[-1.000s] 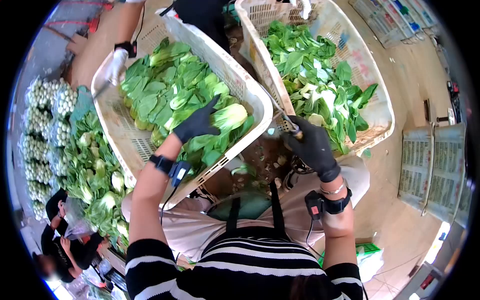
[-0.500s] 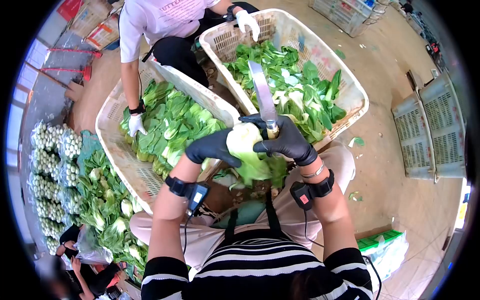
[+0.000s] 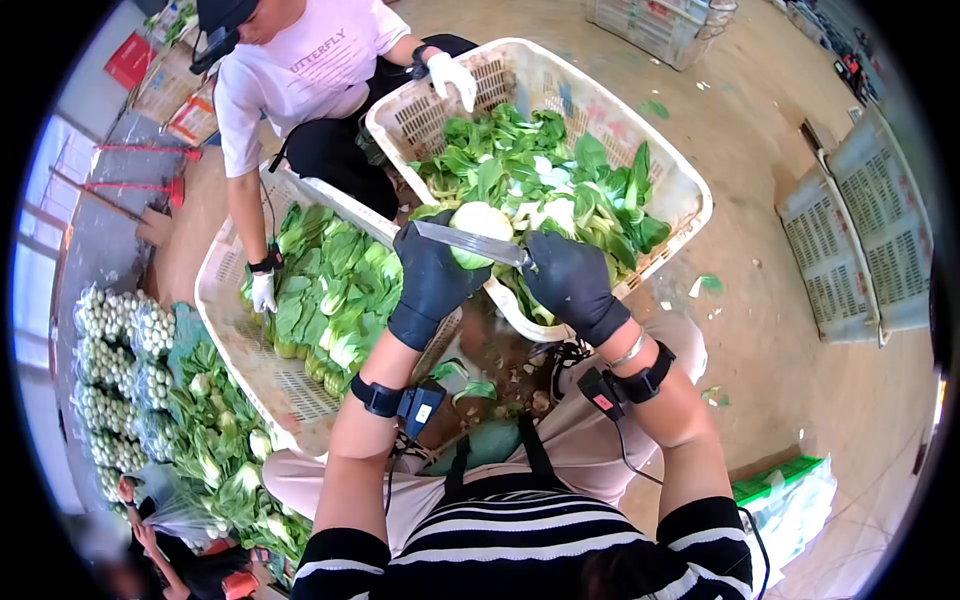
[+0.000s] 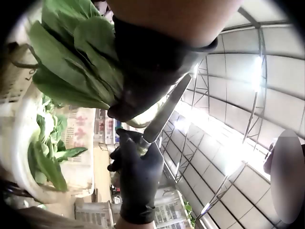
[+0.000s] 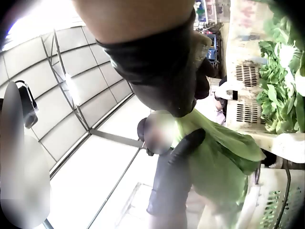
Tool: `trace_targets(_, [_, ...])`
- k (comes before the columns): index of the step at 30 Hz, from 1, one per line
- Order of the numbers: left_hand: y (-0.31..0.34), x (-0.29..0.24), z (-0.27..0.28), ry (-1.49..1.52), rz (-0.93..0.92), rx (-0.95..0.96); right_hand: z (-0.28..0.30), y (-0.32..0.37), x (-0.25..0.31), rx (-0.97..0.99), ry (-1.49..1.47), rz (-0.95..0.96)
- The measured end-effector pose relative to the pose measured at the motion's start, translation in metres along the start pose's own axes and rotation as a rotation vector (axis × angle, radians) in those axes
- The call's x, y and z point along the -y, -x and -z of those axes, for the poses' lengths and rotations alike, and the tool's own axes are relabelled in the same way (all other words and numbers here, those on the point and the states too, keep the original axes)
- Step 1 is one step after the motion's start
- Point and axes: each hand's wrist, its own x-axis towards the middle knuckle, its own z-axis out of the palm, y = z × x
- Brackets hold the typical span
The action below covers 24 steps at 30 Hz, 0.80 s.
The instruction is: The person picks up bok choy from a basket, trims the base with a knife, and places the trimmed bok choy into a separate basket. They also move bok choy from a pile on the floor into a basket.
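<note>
Wrapping the left grip [image 3: 435,288] around a leafy green vegetable [image 3: 482,220], keeping it between both grips, near a crate [image 3: 625,115] of greens. Closing the right grip [image 3: 573,285] around a knife [image 3: 468,241]. Possibly risking a cut to the left grip by skidding the blade across the smooth base. Showing a pale, rounded base and broad, dark green leaves [image 4: 78,55].

black gloves [image 3: 436,284] — black wrist straps [image 3: 375,397], dark cables [image 3: 626,452] — silvery bracelet [image 3: 629,350], black-and-white striped top [image 3: 480,553], pale trousers [image 3: 308,485]
</note>
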Motion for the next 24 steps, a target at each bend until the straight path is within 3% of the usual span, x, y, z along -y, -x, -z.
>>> trace_targets(3, [0.006,0.001,-0.012,0.015,0.074,0.133,-0.003,0.005,-0.005,-0.033,-0.052,0.005])
trace_targets(5, [0.007,0.002,-0.019,-0.12,-0.049,-0.048,-0.004,0.008,-0.006,0.003,-0.066,-0.01])
trace_targets(10, [0.004,-0.005,-0.02,-0.066,-0.05,0.028,-0.006,0.01,-0.012,0.003,-0.067,-0.041])
trace_targets(12, [0.001,-0.002,-0.018,-0.028,-0.084,0.152,-0.012,0.006,-0.018,0.016,0.057,-0.114])
trace_targets(14, [0.001,0.003,-0.026,0.036,0.097,0.107,-0.036,0.015,-0.045,-0.006,0.1,-0.129])
trace_targets(15, [-0.002,0.0,-0.022,0.113,0.156,0.062,-0.052,0.035,-0.077,0.096,0.188,-0.286])
trace_targets(16, [-0.005,-0.003,-0.009,0.17,0.166,0.012,-0.06,0.051,-0.12,0.496,0.232,-0.451])
trace_targets(17, [-0.006,-0.007,0.009,0.225,0.179,-0.02,-0.047,0.059,-0.134,0.535,0.172,-0.478])
trace_targets(18, [-0.01,-0.012,0.022,0.119,0.05,-0.057,-0.024,0.048,-0.123,0.527,0.232,-0.58])
trace_targets(19, [-0.014,-0.009,0.024,0.12,0.038,-0.079,-0.026,0.053,-0.126,0.41,0.216,-0.553])
trace_targets(21, [-0.012,-0.006,0.025,-0.071,-0.115,-0.031,-0.004,0.034,-0.093,0.385,0.141,-0.547])
trace_targets(23, [-0.008,-0.007,0.021,0.232,0.173,0.163,-0.007,0.023,-0.06,0.031,-0.14,-0.319])
trace_targets(24, [-0.005,-0.005,0.016,0.377,0.225,0.191,0.004,0.01,-0.04,0.095,-0.436,-0.357])
